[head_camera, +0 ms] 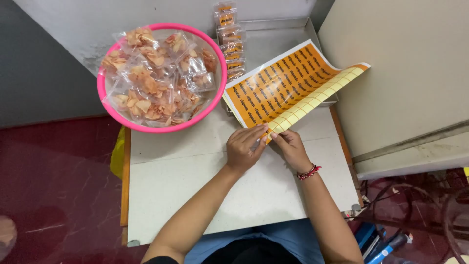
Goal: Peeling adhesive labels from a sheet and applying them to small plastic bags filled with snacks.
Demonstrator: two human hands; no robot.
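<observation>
Both hands meet at the near corner of the sticker sheet (283, 90), which lies on the bench (195, 166) with its far edge curling up. The left hand (244, 146) has its fingers (257, 133) pressed together on the orange stickers at the corner; the right hand (289, 145) pinches the yellow, already peeled strip beside them. Whether a sticker is actually lifted I cannot tell, since the fingertips cover it.

A peel pulled too fast could tear the sticker or fold it onto itself. The curled sheet could also slide if the left hand eases off. The pink basket (161, 128) of snack bags (156, 78) sits close, so a sweeping elbow might nudge it.
</observation>
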